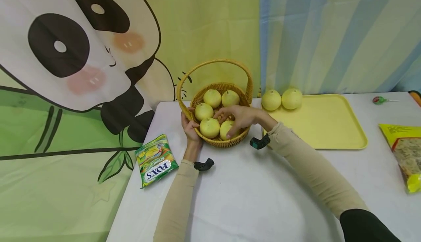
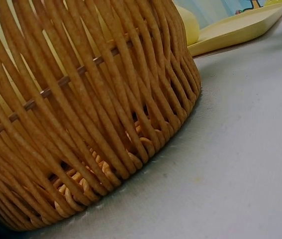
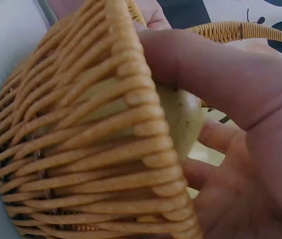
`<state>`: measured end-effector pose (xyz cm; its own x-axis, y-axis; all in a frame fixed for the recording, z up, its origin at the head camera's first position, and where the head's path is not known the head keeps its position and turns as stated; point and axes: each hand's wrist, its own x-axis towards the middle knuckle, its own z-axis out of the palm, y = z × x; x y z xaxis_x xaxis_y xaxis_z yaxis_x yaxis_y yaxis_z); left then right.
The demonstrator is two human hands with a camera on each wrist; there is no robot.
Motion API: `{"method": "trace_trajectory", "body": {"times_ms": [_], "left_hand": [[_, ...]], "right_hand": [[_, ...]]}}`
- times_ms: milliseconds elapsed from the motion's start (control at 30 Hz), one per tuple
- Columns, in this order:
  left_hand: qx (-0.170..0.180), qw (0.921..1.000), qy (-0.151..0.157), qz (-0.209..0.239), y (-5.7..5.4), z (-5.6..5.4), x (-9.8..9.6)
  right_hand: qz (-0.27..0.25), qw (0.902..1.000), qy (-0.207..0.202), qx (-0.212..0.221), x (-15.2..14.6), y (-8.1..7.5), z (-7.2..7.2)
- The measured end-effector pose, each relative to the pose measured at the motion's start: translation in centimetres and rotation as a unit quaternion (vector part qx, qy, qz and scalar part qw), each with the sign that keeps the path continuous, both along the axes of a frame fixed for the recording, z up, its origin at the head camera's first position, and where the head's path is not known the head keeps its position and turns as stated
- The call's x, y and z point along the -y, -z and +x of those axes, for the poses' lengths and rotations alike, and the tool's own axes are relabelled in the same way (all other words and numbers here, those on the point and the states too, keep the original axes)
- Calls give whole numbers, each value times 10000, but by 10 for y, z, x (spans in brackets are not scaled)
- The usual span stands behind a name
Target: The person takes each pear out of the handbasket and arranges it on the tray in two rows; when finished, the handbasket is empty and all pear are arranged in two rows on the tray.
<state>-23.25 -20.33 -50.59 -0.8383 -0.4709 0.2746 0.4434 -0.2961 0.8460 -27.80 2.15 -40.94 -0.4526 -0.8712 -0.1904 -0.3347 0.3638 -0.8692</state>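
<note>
Fingers (image 1: 224,110) of R hand (image 1: 242,115) curl round yel. fruit (image 1: 224,128) in bskt (image 1: 224,144).

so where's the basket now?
In the head view, the basket stands mid-picture by the far edge of the table, between the green snack bag on the left and the yellow tray on the right.
</note>
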Motion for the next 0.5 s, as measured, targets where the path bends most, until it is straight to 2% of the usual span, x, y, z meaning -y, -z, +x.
{"method": "trace_trajectory", "body": {"times_ms": [267, 500], "left_hand": [[-40, 9999, -6, 95, 2, 0, -1], [42, 10000, -21, 76, 1, 2, 0]], "right_hand": [[-694, 9961, 455, -304, -15, -3, 2], [-1502, 9830, 760, -740, -52, -16, 5]]}}
